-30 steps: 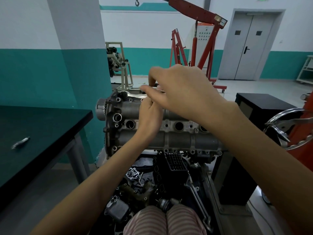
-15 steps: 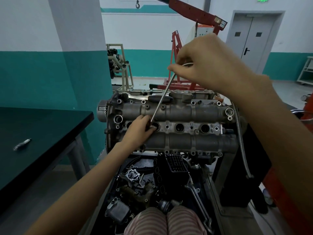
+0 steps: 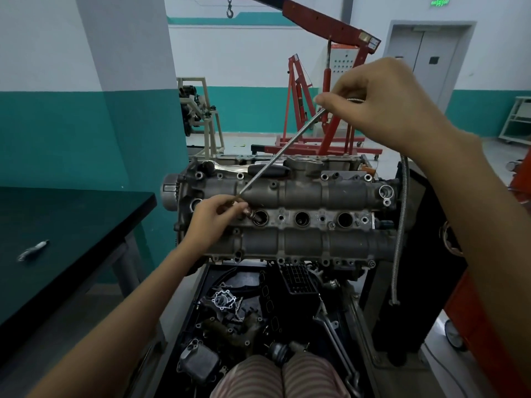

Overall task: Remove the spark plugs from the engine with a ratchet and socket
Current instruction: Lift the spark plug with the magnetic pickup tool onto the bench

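At the bottom of the frame, striped trousers [image 3: 275, 377] sit above a dark tray of loose parts [image 3: 244, 311]. Mid-frame, the left hand [image 3: 214, 218] pinches a small spark plug [image 3: 249, 214] with curled fingers; its metal end pokes out past the fingertips, just beside the leftmost open plug well on the grey engine [image 3: 301, 219]. A flexible coiled pickup tool [image 3: 275, 159] runs from that hand up to the right hand [image 3: 385, 101], upper right, whose thumb and fingers grip it. Another spark plug [image 3: 33, 249] lies on the black table [image 3: 71, 225], left. A red hoist [image 3: 330, 81] stands behind.
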A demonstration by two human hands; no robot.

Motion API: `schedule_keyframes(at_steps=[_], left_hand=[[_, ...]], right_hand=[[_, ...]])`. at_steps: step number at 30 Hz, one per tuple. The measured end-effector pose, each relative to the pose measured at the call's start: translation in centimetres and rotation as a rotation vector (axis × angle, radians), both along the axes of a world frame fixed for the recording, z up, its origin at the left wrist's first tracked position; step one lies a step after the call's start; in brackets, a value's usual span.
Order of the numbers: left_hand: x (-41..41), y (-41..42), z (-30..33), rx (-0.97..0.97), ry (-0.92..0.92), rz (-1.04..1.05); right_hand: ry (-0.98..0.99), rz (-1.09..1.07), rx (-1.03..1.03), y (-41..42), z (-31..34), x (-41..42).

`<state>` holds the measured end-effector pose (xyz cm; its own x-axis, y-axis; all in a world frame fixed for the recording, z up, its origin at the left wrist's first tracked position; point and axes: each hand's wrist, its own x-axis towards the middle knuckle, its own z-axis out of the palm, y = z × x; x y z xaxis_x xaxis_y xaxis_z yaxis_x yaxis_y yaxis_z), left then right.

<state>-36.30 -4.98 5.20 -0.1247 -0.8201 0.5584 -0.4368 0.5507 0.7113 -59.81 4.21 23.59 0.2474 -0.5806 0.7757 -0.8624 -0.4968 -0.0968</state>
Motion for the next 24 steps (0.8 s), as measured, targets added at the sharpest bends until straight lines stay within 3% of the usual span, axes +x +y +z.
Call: schedule_keyframes(at_steps=[3,8,13,15,18,21,24], left_hand=[[1.3,0.1,0.5,0.063,0.089,-0.077],[1.7,0.5,1.8,0.25,0.46,-0.317],[2.7,1.0,3.2,0.419,0.684,-0.576],[3.1,1.1,3.4,0.462,0.724,-0.585],[3.8,0.9,3.9,0.447,0.799,-0.416],[3.9,1.5,4.0,0.412,0.648,-0.293],[1.3,4.2,3.9,0.363,0.202,-0.339]], right_hand=[[-0.067,0.018,0.033,-0.3,-0.3,-0.2],[-0.275,0.082,0.08,-0.6,-1.1,-0.5],[-0.438,0.093,0.137,-1.7,-1.9,-0.9],[-0.524,0.108,0.192,-2.2,-2.4,-1.1],[-0.657,0.146,0.271,-2.6,-3.1,-1.0],[-0.773,0.176,0.311,-2.8,-3.5,-0.2],[-0.817,0.216,0.326,-3.1,-3.2,1.6]])
